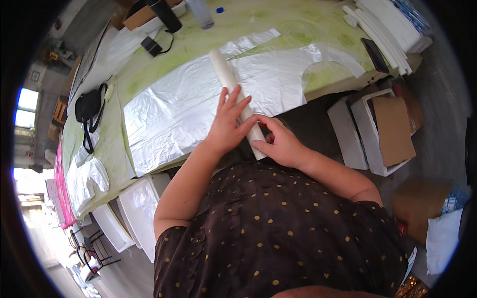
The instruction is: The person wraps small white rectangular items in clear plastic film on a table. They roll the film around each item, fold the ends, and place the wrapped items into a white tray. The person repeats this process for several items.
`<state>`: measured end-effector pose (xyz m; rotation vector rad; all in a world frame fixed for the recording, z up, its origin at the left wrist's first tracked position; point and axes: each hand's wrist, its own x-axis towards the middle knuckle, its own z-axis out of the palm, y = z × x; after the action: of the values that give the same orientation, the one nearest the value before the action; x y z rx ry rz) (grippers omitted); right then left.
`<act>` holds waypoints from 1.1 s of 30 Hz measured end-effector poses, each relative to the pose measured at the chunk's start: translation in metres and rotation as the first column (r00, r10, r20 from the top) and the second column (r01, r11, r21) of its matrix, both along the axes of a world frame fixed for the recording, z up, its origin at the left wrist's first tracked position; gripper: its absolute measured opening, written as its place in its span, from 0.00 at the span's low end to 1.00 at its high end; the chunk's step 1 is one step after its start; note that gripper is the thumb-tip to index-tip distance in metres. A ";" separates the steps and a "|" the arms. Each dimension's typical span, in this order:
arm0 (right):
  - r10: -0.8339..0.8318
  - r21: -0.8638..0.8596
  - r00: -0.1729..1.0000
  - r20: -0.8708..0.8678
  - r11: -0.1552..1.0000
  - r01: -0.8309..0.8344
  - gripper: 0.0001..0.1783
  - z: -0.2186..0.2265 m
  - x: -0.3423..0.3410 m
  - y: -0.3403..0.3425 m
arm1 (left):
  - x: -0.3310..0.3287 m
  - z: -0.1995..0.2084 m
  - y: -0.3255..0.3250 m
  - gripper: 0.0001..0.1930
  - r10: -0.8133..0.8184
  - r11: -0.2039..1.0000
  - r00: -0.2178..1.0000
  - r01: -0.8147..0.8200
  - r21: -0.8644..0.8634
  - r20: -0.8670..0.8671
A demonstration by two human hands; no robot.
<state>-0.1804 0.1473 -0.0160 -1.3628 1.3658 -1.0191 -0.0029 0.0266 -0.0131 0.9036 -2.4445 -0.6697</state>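
Observation:
A slim, whitish roll of plastic film (222,68) runs from the table toward my body, its near end past the table edge. My left hand (226,124) lies across its middle with the fingers stretched and spread, the thumb pointing toward my right hand. Around the near end, my right hand (283,142) curls with thumb and forefinger against the roll. Under the roll, a thin, shiny silvery-white plastic sheet (164,116) is spread on the table, wrinkled in places. A curved strip of the same sheet (343,57) reaches to the right.
The green patterned tablecloth (293,30) carries a black bottle (166,16), a clear bottle (201,15), a black device with a cord (151,46), a black bag (88,107) and a phone (374,55). White rolls (382,39) lie far right. Boxes (392,131) stand below the right edge.

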 end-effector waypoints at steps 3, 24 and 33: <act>-0.132 -0.218 0.990 -0.056 0.969 0.117 0.33 -0.003 -0.012 0.000 | 0.004 0.008 -0.002 0.28 0.010 0.998 0.999 -0.012 -0.061 -0.034; -0.324 -0.214 0.939 0.113 0.915 0.341 0.11 -0.033 -0.067 0.031 | -0.111 0.027 -0.052 0.13 -0.045 0.976 0.917 -0.043 0.212 0.395; -0.314 -0.610 0.929 -0.198 0.781 0.134 0.12 -0.007 -0.079 -0.009 | -0.091 0.039 -0.053 0.15 0.139 0.912 0.976 -0.193 0.363 0.169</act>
<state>-0.2590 0.1388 -0.0229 -1.8976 1.5234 -1.5464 -0.0941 -0.0265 0.0256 1.3332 -2.3597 -1.0696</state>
